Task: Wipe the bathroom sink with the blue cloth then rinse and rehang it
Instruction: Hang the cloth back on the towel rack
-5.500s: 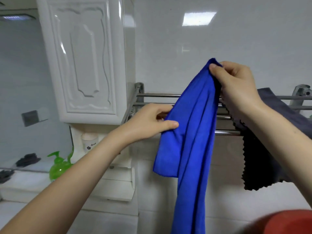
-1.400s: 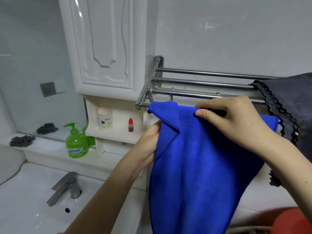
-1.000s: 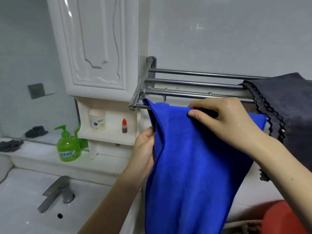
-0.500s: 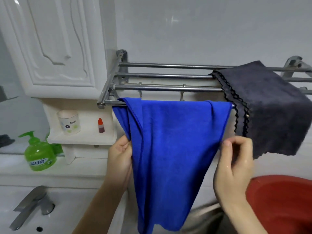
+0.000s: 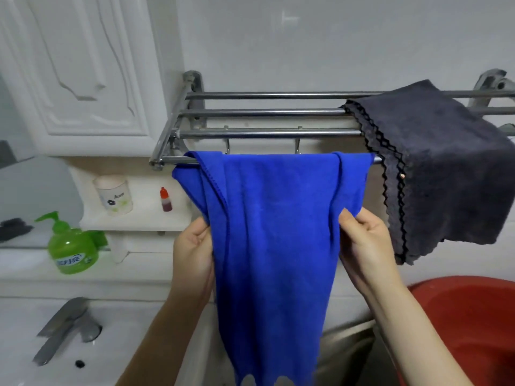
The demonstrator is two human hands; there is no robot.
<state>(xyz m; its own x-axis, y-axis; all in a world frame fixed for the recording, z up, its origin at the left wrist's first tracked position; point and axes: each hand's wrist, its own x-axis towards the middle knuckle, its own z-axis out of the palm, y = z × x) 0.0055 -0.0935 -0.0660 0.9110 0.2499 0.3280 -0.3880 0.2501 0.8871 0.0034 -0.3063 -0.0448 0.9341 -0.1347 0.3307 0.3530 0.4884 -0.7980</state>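
Moved: since half a second ago the right hand [image 5: 365,243] has closed in from just beside the blue microfibre cloth [image 5: 278,232] and now takes its edge; a second ago it lay up on the front bar [image 5: 178,160] of the chrome towel rack [image 5: 264,112].
Left hand [image 5: 195,246]: curled round the cloth's left hanging edge, fingertips hidden behind the fabric.
Right hand: pinches the cloth's right edge between thumb and fingers.
Cloth: between the hands, draped over that front bar above them, bunched in folds toward both sides.
Step in hand: rehanging, nearly done by my judgement; draw both edges outward and down evenly so the folds flatten, stopping short of the dark grey scallop-edged towel [image 5: 446,176] right of the right hand.
Writing: green pump soap bottle [image 5: 73,246], left of the left hand, bears white Chinese characters I cannot read surely; white flower-print cup [image 5: 114,195] beyond it has script too small to tell.
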